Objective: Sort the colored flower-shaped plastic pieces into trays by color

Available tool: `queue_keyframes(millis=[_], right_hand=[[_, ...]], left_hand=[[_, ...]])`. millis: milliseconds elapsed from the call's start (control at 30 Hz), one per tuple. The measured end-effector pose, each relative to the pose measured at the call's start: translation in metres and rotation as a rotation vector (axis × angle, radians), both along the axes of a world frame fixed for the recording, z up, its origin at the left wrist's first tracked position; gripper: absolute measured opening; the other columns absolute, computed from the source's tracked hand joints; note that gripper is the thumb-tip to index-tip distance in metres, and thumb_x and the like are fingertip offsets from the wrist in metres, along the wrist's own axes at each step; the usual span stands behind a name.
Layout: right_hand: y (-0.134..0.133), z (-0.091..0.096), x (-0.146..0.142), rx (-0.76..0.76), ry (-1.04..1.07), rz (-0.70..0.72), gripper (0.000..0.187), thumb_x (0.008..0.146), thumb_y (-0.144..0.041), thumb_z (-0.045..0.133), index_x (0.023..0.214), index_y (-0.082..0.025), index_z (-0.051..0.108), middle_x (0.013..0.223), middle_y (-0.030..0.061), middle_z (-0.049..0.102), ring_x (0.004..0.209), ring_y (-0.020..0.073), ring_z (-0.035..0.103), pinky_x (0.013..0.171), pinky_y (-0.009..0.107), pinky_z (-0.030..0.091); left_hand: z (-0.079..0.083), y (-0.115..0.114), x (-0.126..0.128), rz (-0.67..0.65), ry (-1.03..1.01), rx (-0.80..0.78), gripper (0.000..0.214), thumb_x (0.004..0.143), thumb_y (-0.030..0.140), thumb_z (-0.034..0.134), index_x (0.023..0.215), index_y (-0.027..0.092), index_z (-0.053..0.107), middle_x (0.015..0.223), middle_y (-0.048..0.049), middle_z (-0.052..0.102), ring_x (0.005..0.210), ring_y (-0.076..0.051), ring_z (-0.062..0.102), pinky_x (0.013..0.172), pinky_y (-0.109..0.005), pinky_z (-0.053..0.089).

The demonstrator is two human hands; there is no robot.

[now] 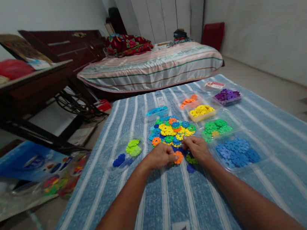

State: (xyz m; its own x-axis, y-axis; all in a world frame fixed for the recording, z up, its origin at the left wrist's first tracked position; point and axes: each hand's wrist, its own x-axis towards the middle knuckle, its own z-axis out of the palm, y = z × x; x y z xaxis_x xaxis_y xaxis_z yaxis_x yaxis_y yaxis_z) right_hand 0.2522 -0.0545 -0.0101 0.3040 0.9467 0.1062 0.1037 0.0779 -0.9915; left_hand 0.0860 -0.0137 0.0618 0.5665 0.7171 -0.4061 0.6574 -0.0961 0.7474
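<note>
A heap of mixed plastic snowflake discs (167, 129) in yellow, blue, green and orange lies mid-table. At its near edge, my left hand (160, 155) pinches an orange snowflake disc (178, 157) between thumb and fingers. My right hand (196, 147) reaches the heap's near right side, its fingers curled down by the discs; what they grip, if anything, I cannot make out. A green disc (191, 159) lies under the right hand, and a dark blue disc (190, 168) rests just nearer on the cloth.
Clear containers hold blue discs (236, 152), green discs (216, 127), yellow discs (202, 111), orange discs (188, 101), purple discs (227, 95) and light blue discs (156, 111). A round lid-like tray (105, 157) at left carries lime and dark blue discs. Beyond stands a bed (150, 68).
</note>
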Motion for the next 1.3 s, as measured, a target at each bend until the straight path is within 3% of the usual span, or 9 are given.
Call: queue_keyframes(millis=[67,133,300,400,500,667,800,1000,1300], right_hand=[[0.001,-0.001,0.000,0.002,-0.013,0.003,0.053,0.083,-0.062,0.051,0.054,-0.019,0.062,0.057,0.0009,0.060,0.057,0.0153,0.052,0.057,0.027,0.038],[0.002,-0.003,0.001,0.001,-0.021,0.010,0.053,0.083,-0.061,0.050,0.054,-0.019,0.061,0.056,-0.0001,0.059,0.056,0.0148,0.051,0.057,0.026,0.037],[0.003,-0.008,0.001,-0.007,0.001,0.023,0.052,0.084,-0.060,0.050,0.056,-0.018,0.061,0.057,-0.0003,0.058,0.057,0.0142,0.051,0.057,0.026,0.037],[0.005,-0.010,0.001,-0.020,0.014,0.024,0.052,0.084,-0.061,0.050,0.056,-0.018,0.061,0.056,-0.0003,0.057,0.057,0.0142,0.050,0.057,0.026,0.037],[0.006,-0.011,0.001,-0.025,0.001,0.027,0.053,0.083,-0.062,0.051,0.055,-0.018,0.062,0.055,-0.0002,0.057,0.057,0.0147,0.051,0.056,0.026,0.036],[0.005,-0.010,0.002,-0.014,-0.008,0.004,0.055,0.082,-0.066,0.050,0.056,-0.019,0.063,0.057,0.0009,0.060,0.057,0.0150,0.053,0.057,0.026,0.037],[0.002,-0.008,0.002,-0.009,-0.010,0.008,0.055,0.083,-0.066,0.051,0.057,-0.019,0.064,0.059,0.0022,0.062,0.060,0.0160,0.055,0.059,0.027,0.039],[0.000,-0.006,0.002,0.004,0.026,0.001,0.053,0.082,-0.066,0.054,0.058,-0.019,0.065,0.058,0.0018,0.063,0.057,0.0151,0.054,0.058,0.027,0.040],[0.000,-0.004,0.002,0.004,0.030,-0.013,0.055,0.081,-0.067,0.054,0.054,-0.020,0.063,0.060,0.0030,0.064,0.057,0.0151,0.055,0.056,0.026,0.040]], left_hand=[[0.013,0.019,0.006,0.054,-0.002,-0.007,0.022,0.070,0.022,0.063,0.051,0.014,0.055,0.044,0.0035,0.049,0.042,-0.007,0.041,0.044,-0.021,0.029],[0.030,0.041,0.023,0.189,-0.055,0.002,0.024,0.071,0.022,0.065,0.051,0.014,0.054,0.044,0.0027,0.051,0.040,-0.006,0.040,0.041,-0.020,0.026],[0.073,0.088,0.076,0.586,-0.463,-0.100,0.015,0.075,0.024,0.068,0.073,0.013,0.058,0.060,-0.0007,0.064,0.046,-0.006,0.051,0.046,-0.017,0.037],[0.082,0.091,0.085,0.613,-0.467,-0.101,0.016,0.077,0.026,0.067,0.075,0.014,0.058,0.060,-0.0010,0.064,0.046,-0.006,0.051,0.046,-0.017,0.038],[0.068,0.078,0.070,0.507,-0.370,-0.003,0.014,0.075,0.026,0.067,0.073,0.014,0.059,0.060,-0.0001,0.065,0.045,-0.006,0.050,0.045,-0.018,0.036],[0.027,0.045,0.030,0.206,0.067,0.363,0.018,0.073,0.025,0.062,0.058,0.016,0.059,0.050,0.0025,0.055,0.051,-0.011,0.053,0.050,-0.021,0.036],[0.010,0.011,0.011,0.007,0.376,0.509,0.014,0.076,0.028,0.060,0.069,0.018,0.066,0.067,-0.0018,0.066,0.068,-0.018,0.061,0.059,-0.025,0.038],[-0.005,-0.018,0.005,-0.020,0.569,0.562,0.019,0.078,0.038,0.061,0.083,0.020,0.067,0.086,-0.0078,0.070,0.088,-0.025,0.065,0.066,-0.029,0.041],[-0.022,-0.014,0.002,0.106,0.370,0.443,0.017,0.067,0.032,0.072,0.071,0.019,0.061,0.063,0.0014,0.059,0.063,-0.016,0.055,0.054,-0.026,0.029]])
